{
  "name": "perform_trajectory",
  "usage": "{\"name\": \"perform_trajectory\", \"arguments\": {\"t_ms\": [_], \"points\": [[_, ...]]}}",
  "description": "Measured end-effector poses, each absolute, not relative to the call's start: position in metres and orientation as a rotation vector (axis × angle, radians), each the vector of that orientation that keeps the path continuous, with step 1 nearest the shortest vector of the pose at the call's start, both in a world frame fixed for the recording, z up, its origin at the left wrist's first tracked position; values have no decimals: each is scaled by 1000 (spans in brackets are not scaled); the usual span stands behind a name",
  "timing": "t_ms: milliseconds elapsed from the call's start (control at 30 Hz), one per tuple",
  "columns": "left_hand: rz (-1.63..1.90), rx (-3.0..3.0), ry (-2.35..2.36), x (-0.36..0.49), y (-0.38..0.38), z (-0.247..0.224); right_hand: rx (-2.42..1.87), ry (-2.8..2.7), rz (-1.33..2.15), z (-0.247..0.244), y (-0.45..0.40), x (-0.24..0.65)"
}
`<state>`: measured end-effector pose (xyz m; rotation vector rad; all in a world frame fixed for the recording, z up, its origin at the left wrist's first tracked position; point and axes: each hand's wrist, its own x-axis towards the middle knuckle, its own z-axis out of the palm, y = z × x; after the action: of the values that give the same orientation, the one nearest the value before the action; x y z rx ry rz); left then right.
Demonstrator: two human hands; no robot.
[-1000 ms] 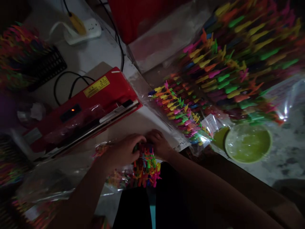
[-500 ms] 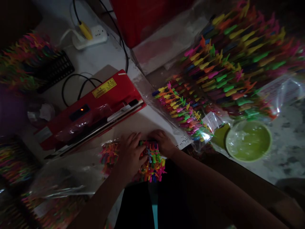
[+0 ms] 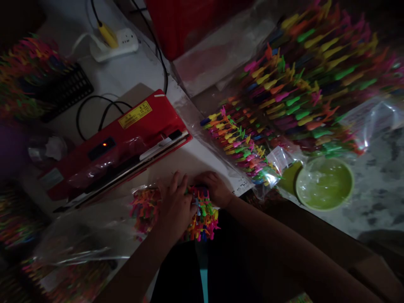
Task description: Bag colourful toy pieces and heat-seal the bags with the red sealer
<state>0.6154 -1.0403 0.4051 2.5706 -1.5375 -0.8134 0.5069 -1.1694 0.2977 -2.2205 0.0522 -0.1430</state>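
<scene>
A bundle of small bright plastic pieces (image 3: 203,214) lies at the table's near edge, its left part inside a clear plastic bag (image 3: 91,235). My left hand (image 3: 176,208) rests across the top of the bundle, its fingers somewhat apart and pointing away from me. At the bundle's far right corner is my right hand (image 3: 217,189), with its fingers curled against the pieces and partly in shadow. Just beyond the hands stands a red sealing machine (image 3: 126,139) with a small orange light lit.
Bagged rows of colourful pieces (image 3: 240,143) lie to the right, near a green bin (image 3: 325,185). A black basket (image 3: 69,92) of pieces and a white power strip (image 3: 124,42) are at the back left. More pieces (image 3: 69,277) fill the lower left.
The view has shifted slightly. My left hand has slid a little over the bundle, and my right hand stays at the far right corner.
</scene>
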Motion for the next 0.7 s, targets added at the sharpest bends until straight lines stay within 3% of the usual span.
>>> {"name": "perform_trajectory", "arguments": {"t_ms": [400,700], "points": [[-343,2511,-1512,600,-1021,402,-2256,19,-170,293,-1170,506],[-327,2474,-1418,602,-1023,397,-2277,2,-195,293,-1170,506]]}}
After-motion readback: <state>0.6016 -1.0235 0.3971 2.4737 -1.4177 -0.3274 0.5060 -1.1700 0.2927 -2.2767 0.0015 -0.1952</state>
